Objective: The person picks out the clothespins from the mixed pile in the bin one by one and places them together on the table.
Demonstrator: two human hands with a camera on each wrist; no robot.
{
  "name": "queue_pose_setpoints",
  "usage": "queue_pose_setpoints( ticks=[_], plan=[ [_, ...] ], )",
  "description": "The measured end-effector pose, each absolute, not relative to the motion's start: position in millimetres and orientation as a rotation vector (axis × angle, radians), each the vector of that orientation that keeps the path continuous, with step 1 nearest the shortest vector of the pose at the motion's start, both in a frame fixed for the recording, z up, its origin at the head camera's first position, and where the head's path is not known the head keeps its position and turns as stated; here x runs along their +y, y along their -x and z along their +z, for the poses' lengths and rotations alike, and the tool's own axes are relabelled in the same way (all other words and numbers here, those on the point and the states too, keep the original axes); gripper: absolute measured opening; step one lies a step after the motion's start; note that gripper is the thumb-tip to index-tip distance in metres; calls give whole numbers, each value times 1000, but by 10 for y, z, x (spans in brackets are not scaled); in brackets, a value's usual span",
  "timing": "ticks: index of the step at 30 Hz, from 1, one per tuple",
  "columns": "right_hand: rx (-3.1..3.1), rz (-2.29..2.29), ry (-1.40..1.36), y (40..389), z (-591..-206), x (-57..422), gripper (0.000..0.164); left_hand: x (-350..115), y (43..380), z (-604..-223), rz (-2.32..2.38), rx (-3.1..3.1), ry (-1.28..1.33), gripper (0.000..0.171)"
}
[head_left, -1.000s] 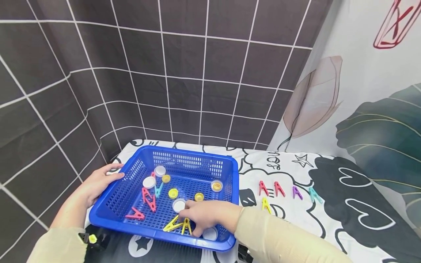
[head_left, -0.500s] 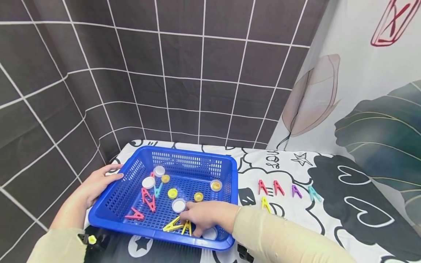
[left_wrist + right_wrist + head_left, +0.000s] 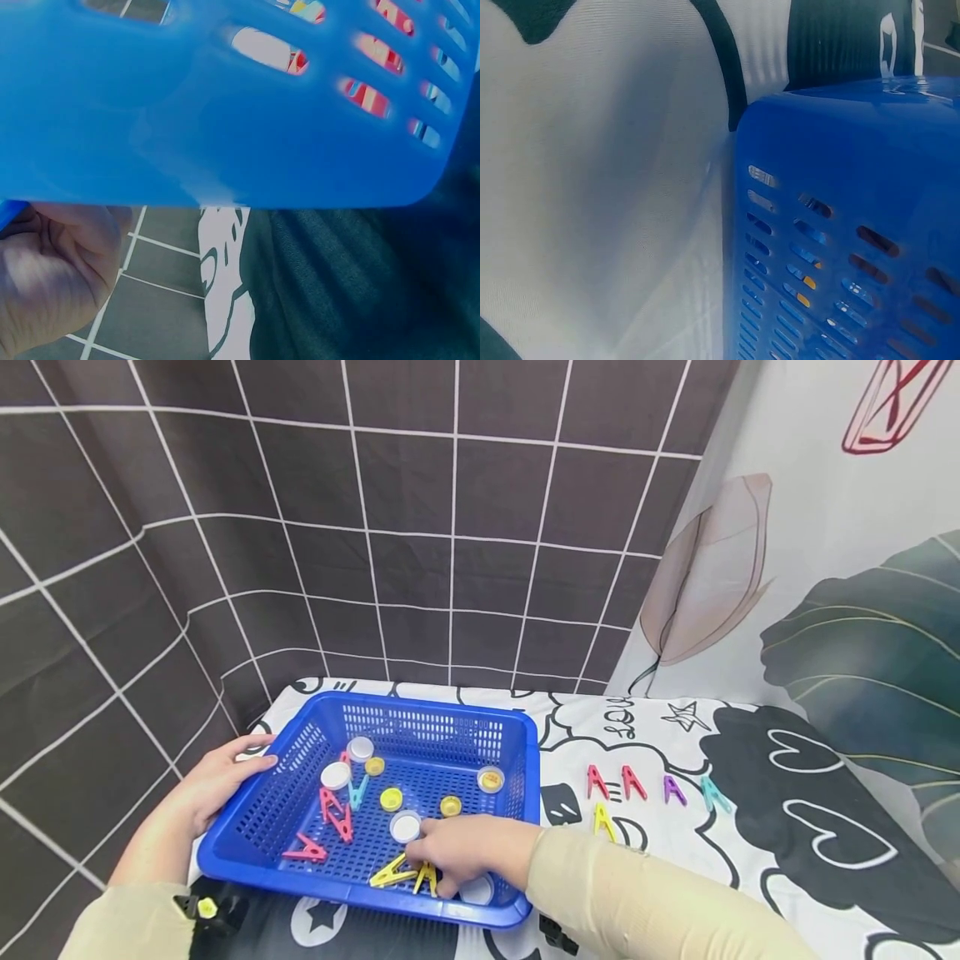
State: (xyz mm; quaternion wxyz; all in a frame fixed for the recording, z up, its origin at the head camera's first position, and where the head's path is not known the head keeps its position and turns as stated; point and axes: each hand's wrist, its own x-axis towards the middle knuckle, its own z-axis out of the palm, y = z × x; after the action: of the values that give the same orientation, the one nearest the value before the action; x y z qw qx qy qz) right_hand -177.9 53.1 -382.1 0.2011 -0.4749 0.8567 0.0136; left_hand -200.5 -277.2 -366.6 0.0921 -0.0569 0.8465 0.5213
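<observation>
My left hand grips the left rim of a blue perforated plastic basket. In the left wrist view its bent thumb shows just under the blue wall. Down in the basket's front right part, my right hand bends its fingers over two yellow clothespins. One clothespin lies left of the fingertips; the other sits between index finger and thumb. I cannot tell whether it is pinched. A white cap is by the knuckles, and another round white piece is partly under the hand.
Red clothespins, a teal clothespin, white caps and yellow caps lie in the basket. On the patterned cloth at right are red, purple, teal and yellow clothespins. A dark tiled backdrop stands behind.
The head view has drifted slightly, so the whole scene sits a little further left. Both hands and the basket's contents keep the same places relative to one another.
</observation>
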Motion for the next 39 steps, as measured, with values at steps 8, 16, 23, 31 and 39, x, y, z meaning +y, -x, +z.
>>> queue_pose_setpoints(
  ticks=[8, 16, 23, 31, 39],
  plan=[
    [2419, 81, 1320, 1761, -3818, 528, 38, -2778, 2001, -3658, 1533, 2509, 178, 64],
    [2435, 63, 1286, 1761, -3815, 538, 36, -2774, 1997, -3656, 1545, 2505, 177, 65],
    [2444, 99, 1310, 1765, -3840, 531, 36, -2779, 1990, -3655, 1549, 2504, 176, 66],
    [2449, 54, 1270, 1767, -3834, 537, 35, -2776, 1987, -3664, 1558, 2503, 177, 66],
    [2454, -3, 1245, 1795, -3840, 534, 35, -2762, 1994, -3652, 1550, 2506, 182, 66]
  ],
)
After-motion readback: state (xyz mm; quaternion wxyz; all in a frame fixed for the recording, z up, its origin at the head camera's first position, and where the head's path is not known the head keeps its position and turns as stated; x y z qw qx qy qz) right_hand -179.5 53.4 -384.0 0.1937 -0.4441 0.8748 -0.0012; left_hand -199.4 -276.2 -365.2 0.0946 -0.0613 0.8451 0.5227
